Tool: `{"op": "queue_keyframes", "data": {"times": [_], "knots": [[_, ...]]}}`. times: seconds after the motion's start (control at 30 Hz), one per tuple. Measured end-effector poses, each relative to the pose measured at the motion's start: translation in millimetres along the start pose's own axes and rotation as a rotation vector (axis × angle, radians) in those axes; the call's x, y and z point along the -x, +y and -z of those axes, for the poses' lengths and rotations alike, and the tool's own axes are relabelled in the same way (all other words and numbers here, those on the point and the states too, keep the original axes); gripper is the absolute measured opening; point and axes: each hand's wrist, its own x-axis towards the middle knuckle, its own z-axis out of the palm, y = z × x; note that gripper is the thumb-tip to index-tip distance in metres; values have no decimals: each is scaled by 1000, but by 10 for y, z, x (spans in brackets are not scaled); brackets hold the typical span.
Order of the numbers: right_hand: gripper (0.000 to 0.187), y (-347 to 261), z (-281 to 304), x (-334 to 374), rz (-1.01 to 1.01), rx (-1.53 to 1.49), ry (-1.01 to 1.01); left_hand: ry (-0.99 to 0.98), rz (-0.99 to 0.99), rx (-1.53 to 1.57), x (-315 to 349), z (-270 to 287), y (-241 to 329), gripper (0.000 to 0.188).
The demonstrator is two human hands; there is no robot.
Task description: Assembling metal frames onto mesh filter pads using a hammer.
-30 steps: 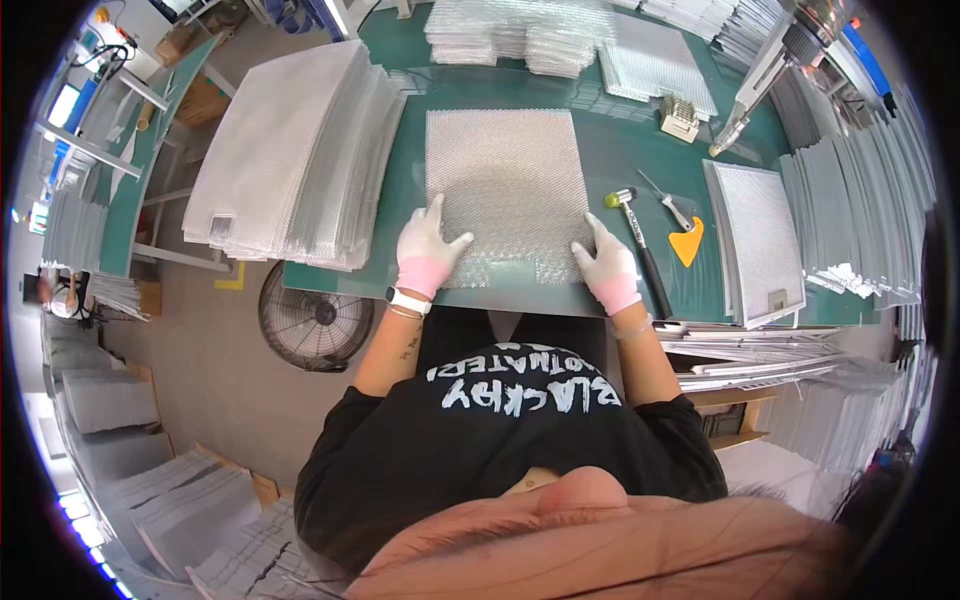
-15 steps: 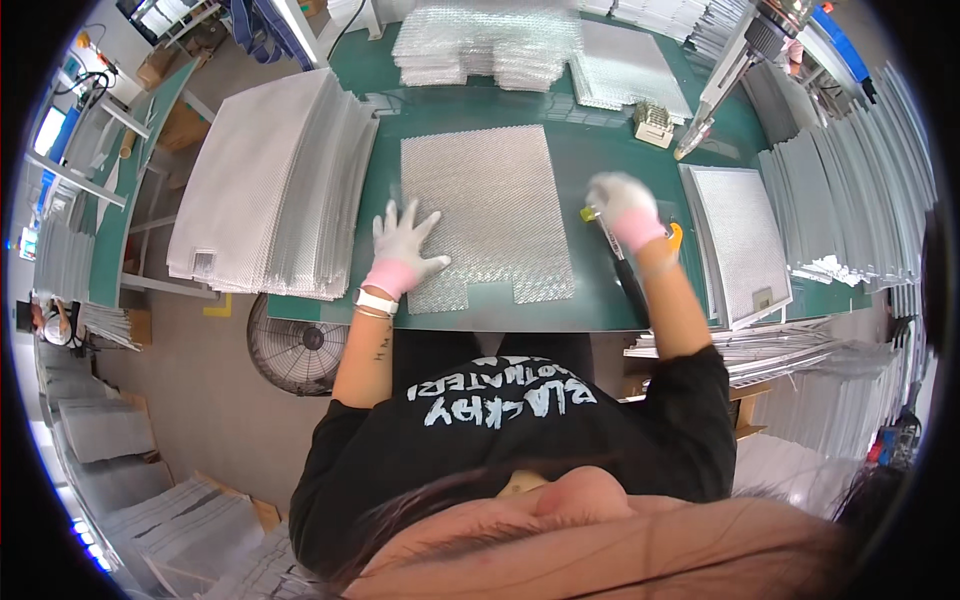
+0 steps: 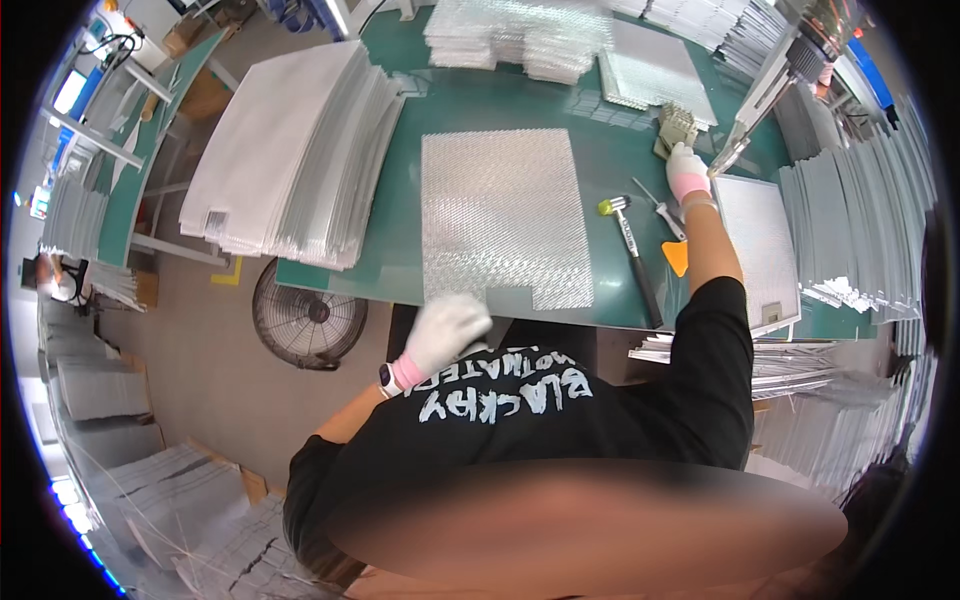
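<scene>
A silvery mesh panel (image 3: 505, 215) with a notch in its near edge lies flat on the green table. My left hand (image 3: 445, 335), in a white and pink glove, is off the panel, between its near edge and my torso. Its fingers look bent but are blurred, and I cannot tell if they hold anything. At the far right of the table, my gloved right hand (image 3: 688, 172) has its fingertips closed on a cluster of small beige slotted pieces (image 3: 677, 128). Nearer to me lie a hammer (image 3: 630, 245) with a yellow-green tip, a screwdriver (image 3: 662, 210) and an orange scraper (image 3: 675, 258).
A tall stack of mesh panels (image 3: 275, 150) stands left, with more stacked panels (image 3: 520, 40) at the back. A framed panel (image 3: 757, 240) lies right, below a hanging tool (image 3: 745, 125). A floor fan (image 3: 310, 312) stands under the table's left front.
My left hand has left the mesh panel and come back toward my torso. My right hand has gone from beside the hammer, away to the beige pieces. The view has shifted slightly.
</scene>
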Motion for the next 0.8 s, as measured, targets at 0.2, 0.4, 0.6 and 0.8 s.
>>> {"op": "queue_keyframes", "data": {"times": [0.2,0.4,0.6,0.8], "knots": [[32,-812,670,1241,318,-649,300,430,1244,1685,502,-792,190,44],[28,-1533,361,3643,364,-1244,-611,521,1230,1581,318,-795,140,46],[22,-1799,-426,3901,-197,-1791,-858,560,1284,1545,541,-928,195,38],[18,-1885,-237,3843,-205,-1815,-789,563,1263,1562,554,-932,284,42]]}}
